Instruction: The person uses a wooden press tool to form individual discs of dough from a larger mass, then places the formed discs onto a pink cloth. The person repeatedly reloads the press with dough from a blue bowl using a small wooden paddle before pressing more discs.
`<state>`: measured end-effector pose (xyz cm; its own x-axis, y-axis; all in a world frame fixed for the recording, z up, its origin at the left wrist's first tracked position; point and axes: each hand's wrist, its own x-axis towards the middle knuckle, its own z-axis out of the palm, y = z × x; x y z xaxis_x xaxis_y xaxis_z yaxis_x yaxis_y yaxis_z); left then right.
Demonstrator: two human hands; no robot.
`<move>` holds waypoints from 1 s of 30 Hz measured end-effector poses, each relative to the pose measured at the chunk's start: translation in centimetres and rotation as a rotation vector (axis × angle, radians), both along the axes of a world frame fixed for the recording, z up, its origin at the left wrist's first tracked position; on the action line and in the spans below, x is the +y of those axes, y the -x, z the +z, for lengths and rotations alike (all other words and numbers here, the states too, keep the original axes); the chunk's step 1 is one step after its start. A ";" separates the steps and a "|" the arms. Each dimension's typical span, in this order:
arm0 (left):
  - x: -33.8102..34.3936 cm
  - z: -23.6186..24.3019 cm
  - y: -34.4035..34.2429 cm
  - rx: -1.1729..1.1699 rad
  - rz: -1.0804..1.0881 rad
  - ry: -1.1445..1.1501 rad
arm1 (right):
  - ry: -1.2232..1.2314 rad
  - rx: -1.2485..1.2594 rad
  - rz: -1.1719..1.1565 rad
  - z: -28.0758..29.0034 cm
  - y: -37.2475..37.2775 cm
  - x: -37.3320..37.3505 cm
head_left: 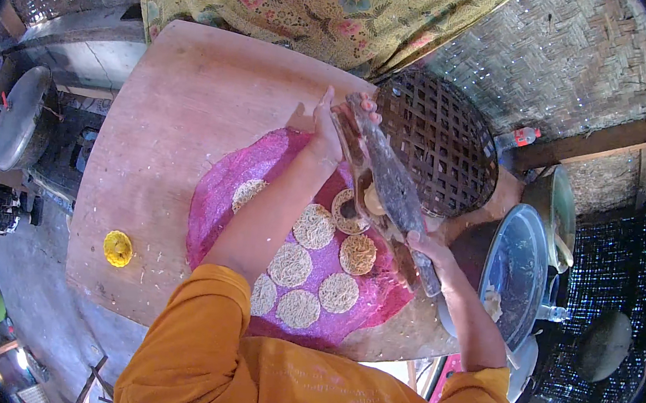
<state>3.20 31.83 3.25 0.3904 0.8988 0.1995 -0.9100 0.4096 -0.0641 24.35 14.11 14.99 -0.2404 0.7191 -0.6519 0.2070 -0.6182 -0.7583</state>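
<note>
A dark wooden hand press made of two long boards lies slantwise between my hands, over the right part of a pink sheet. My left hand is closed around its far end, fingertips showing past the upper board. At the near end my right hand grips the boards. Pale dough shows between the boards near their middle. Several flat rounds of thin noodle-like strands lie on the sheet, one of them browner. Just left of the press is a ring-shaped round, partly hidden.
The sheet lies on a wooden table. A yellow fluted mould-like piece sits at its left. A dark woven basket stands beyond the press, with a large basin at the right. A patterned cloth hangs behind the table.
</note>
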 end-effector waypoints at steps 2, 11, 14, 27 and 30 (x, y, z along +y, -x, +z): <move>0.9 -0.1 -0.1 -0.063 -0.003 -0.008 | -0.028 -0.063 -0.001 1.1 0.4 0.7; -0.1 0.2 -1.8 -0.038 -0.024 0.109 | -0.005 -0.081 0.029 0.1 -1.0 -0.9; 0.5 -0.7 -0.8 -0.145 -0.014 -0.001 | -0.046 0.043 0.024 0.1 -0.5 -0.5; 0.6 -3.4 0.1 -0.479 0.144 -0.082 | 0.274 1.374 -0.019 -13.7 -0.9 2.4; 0.0 -1.2 1.2 -0.387 0.239 -0.057 | 0.186 1.138 0.015 -13.5 -0.8 2.3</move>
<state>2.03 31.79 2.06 0.0603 0.9380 0.3412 -0.8929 0.2034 -0.4016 25.19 16.44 1.46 -0.7653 0.6264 -0.1482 -0.5296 -0.7436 -0.4082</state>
